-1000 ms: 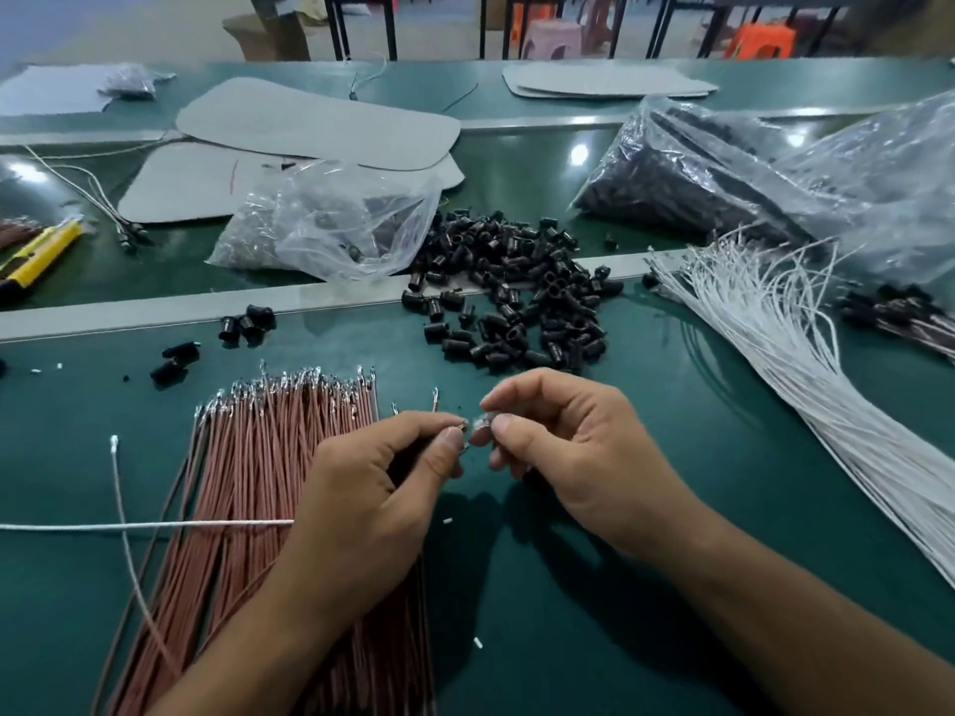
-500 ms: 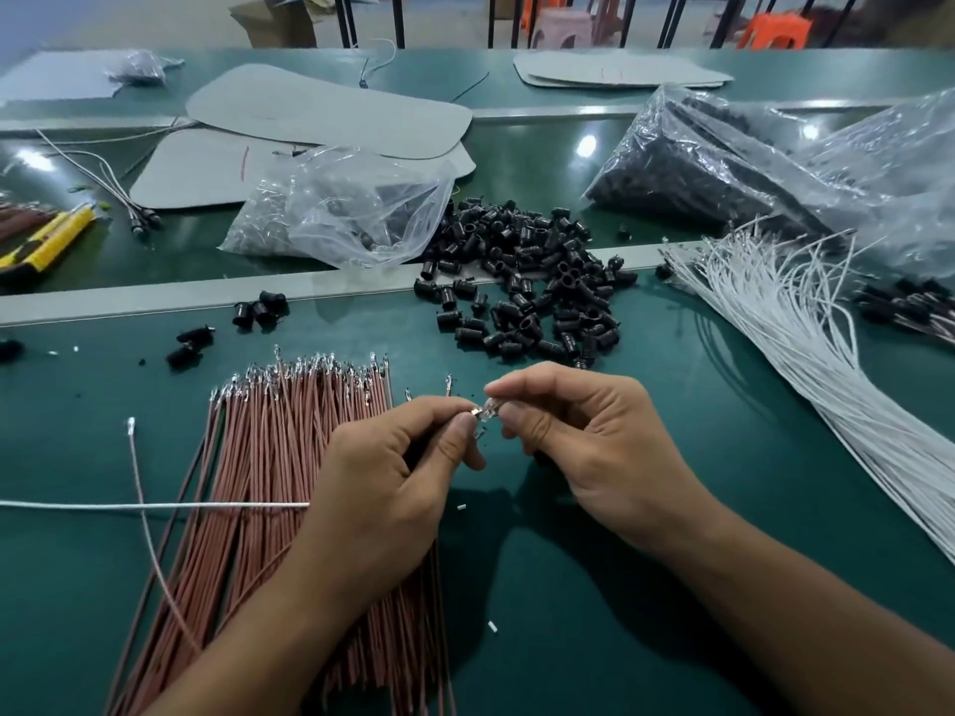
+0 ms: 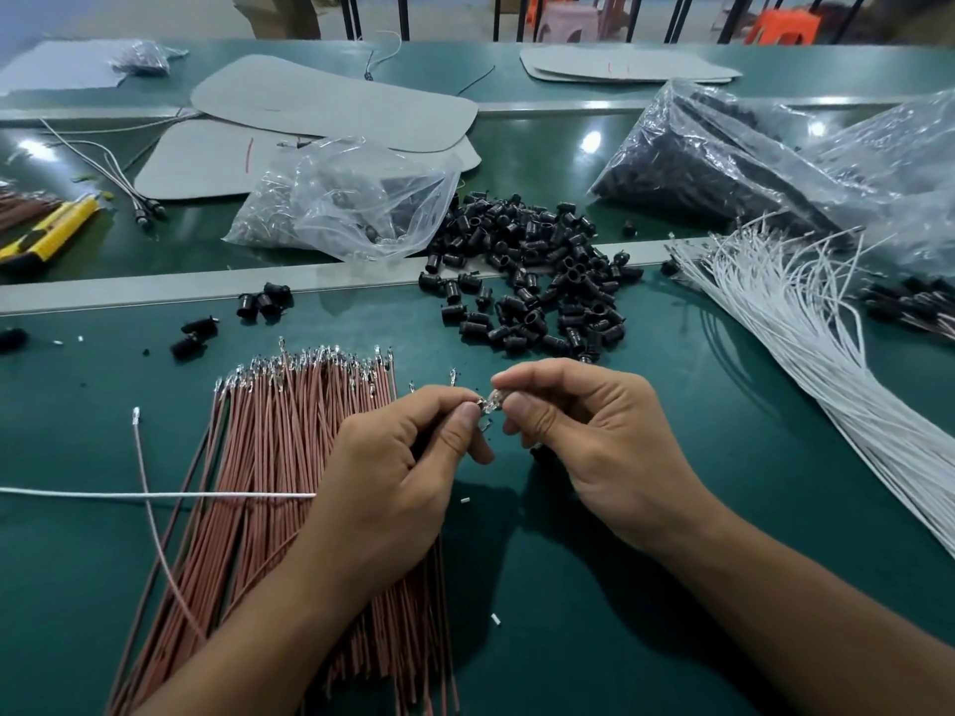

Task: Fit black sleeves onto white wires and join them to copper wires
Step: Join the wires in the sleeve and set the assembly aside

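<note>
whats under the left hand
The copper wires lie under the left hand, and a white wire runs beneath it from the left; its end is hidden. The hand pinches a metal tip.

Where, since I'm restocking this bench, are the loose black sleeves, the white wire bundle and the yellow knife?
loose black sleeves [image 3: 537,281], head view, middle of the pile.
white wire bundle [image 3: 889,441], head view, dense stretch of the bundle.
yellow knife [image 3: 57,232], head view, its yellow handle.
</note>
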A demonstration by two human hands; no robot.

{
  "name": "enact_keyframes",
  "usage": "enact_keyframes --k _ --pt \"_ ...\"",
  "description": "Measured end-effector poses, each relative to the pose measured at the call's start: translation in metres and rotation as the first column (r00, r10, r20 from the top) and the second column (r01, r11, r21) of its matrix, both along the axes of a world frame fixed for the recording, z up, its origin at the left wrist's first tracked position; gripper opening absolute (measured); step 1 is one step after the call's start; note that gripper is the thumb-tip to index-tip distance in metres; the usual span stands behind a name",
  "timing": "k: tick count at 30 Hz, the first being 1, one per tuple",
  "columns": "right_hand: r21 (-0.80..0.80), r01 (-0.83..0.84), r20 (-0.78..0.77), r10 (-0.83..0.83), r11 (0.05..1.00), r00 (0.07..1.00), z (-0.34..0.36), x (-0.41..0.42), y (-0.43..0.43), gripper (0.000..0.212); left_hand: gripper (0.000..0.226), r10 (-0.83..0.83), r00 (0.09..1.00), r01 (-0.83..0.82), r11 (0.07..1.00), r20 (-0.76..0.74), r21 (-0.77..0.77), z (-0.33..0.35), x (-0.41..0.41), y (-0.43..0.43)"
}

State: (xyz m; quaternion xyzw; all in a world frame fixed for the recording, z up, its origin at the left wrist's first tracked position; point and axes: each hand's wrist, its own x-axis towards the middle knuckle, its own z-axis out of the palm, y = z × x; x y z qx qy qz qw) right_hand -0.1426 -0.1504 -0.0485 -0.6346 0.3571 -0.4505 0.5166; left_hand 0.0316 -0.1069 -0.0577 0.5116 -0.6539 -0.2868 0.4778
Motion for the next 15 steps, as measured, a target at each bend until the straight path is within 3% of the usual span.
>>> enact_keyframes --k 15 --pt "-0.010 0.014 0.015 -0.014 1.000 1.000 0.0006 0.0011 -0.0005 0.024 0.022 -0.019 1.000 0.020 1.000 -0.018 0.022 0.0016 -0.0021 0.0009"
